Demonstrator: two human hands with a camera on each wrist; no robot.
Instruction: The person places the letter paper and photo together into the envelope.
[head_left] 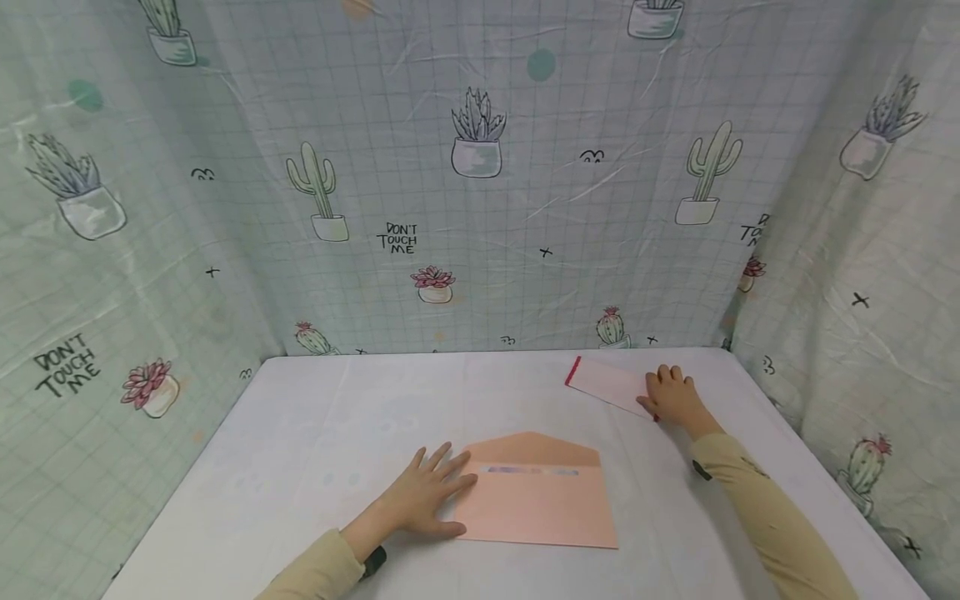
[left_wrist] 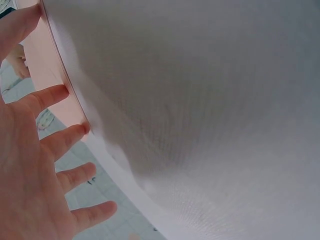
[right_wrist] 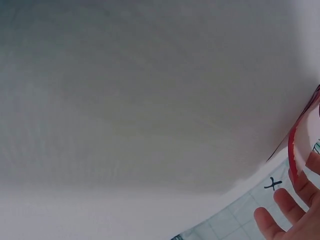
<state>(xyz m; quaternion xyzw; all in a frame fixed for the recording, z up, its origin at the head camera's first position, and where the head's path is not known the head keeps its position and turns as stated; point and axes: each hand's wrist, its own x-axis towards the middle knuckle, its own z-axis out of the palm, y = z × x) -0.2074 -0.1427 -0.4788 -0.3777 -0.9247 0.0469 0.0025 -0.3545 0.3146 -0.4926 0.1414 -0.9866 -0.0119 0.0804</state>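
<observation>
A peach envelope (head_left: 536, 508) lies on the white table with its pointed flap raised toward the back; a strip of coloured paper shows below the flap. My left hand (head_left: 423, 496) rests with spread fingers on the envelope's left edge; in the left wrist view the fingertips of the left hand (left_wrist: 35, 150) touch that edge. Farther back on the right, my right hand (head_left: 675, 400) holds the right end of a pale pink card (head_left: 607, 381) with red ends. In the right wrist view the card's red edge (right_wrist: 292, 155) lies against fingers of the right hand (right_wrist: 300, 215).
The white table (head_left: 337, 417) reaches back to a hanging cloth (head_left: 390, 183) printed with cacti and lettering. More of this cloth hangs along the left and right sides.
</observation>
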